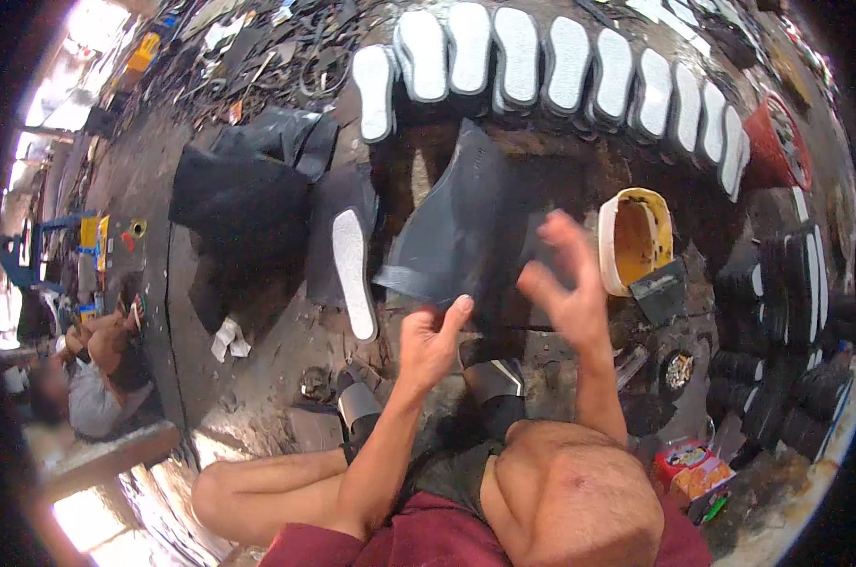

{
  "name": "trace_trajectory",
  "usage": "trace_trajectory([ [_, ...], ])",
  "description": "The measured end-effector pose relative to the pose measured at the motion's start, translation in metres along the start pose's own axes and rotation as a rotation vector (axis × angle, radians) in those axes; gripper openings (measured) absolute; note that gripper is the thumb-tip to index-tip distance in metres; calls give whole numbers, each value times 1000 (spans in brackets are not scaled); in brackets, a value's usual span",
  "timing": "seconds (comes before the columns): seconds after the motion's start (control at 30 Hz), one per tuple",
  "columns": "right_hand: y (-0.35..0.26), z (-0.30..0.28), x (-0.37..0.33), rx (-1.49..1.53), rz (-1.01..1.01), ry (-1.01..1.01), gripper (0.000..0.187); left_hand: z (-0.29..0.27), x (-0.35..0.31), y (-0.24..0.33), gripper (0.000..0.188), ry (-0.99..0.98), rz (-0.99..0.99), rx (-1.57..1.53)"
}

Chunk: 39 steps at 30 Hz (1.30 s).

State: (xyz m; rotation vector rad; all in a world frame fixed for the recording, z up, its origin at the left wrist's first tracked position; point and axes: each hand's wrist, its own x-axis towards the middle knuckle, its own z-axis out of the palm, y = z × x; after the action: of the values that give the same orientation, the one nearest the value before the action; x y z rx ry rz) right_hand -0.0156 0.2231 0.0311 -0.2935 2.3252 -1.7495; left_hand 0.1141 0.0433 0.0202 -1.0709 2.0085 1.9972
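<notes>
A dark grey, flexible sheet, which looks like rubber, stands tilted in front of me. My left hand pinches its near lower edge, thumb on top. To the right of the sheet, my right hand is raised with fingers apart and nothing in it; its fingertips are slightly blurred by motion. Left of the sheet, a white-topped, sole-shaped piece lies on another dark sheet. Beyond my right hand stands a cream tub with yellowish stuff inside, and a small dark block leans by it.
Stacks of white-topped soles curve along the far side. Dark sheets are heaped at left. A red bucket stands far right, above stacked black soles. Scraps cover the far ground. Another person sits at left.
</notes>
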Motion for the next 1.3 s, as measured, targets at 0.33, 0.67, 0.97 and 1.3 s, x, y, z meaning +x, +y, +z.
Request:
trace_trajectory([
  [0.33, 99, -3, 13, 18, 62, 260, 54, -95, 73, -86, 79, 651, 307, 829],
  [0.67, 77, 16, 33, 458, 46, 89, 47, -74, 70, -42, 60, -473, -213, -321],
  [0.97, 179, 4, 108, 138, 225, 22, 49, -31, 143, -71, 67, 236, -212, -317],
  [1.3, 200, 9, 129, -39, 364, 18, 48, -28, 172, -98, 70, 285, -174, -70],
])
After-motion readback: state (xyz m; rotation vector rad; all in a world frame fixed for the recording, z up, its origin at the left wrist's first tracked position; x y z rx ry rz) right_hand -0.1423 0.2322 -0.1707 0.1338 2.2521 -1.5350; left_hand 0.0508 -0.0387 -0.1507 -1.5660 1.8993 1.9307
